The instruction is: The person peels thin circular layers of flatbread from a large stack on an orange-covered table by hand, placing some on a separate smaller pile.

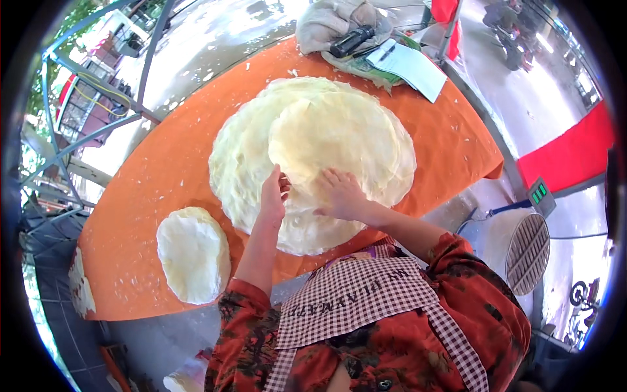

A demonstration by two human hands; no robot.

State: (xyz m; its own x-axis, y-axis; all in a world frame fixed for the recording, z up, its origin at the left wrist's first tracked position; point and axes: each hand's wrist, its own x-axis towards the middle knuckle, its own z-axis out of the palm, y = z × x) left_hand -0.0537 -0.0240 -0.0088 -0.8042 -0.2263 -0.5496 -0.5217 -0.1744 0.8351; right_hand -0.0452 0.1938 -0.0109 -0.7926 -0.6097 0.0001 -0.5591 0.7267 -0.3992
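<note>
A broad, pale stack of thin round dough sheets [245, 147] lies on an orange-covered table [147, 171]. A smaller, yellowish round sheet [338, 132] rests on top of it. My right hand [340, 193] lies with its palm down and fingers spread on the near part of this upper sheet. At the sheet's near left edge is my left hand [277, 193], fingers partly curled; whether it pinches the edge is unclear. To the left, apart from the large stack, sits a smaller pale round pile [193, 255] on the table.
At the table's far edge are a whitish cloth bundle [328, 24], a black cylindrical object [352, 41] and an open notebook [409, 66] with a pen on it. A large round container with a slatted face [528, 252] stands beyond the table at the right. Metal frame bars [98, 88] rise at the left.
</note>
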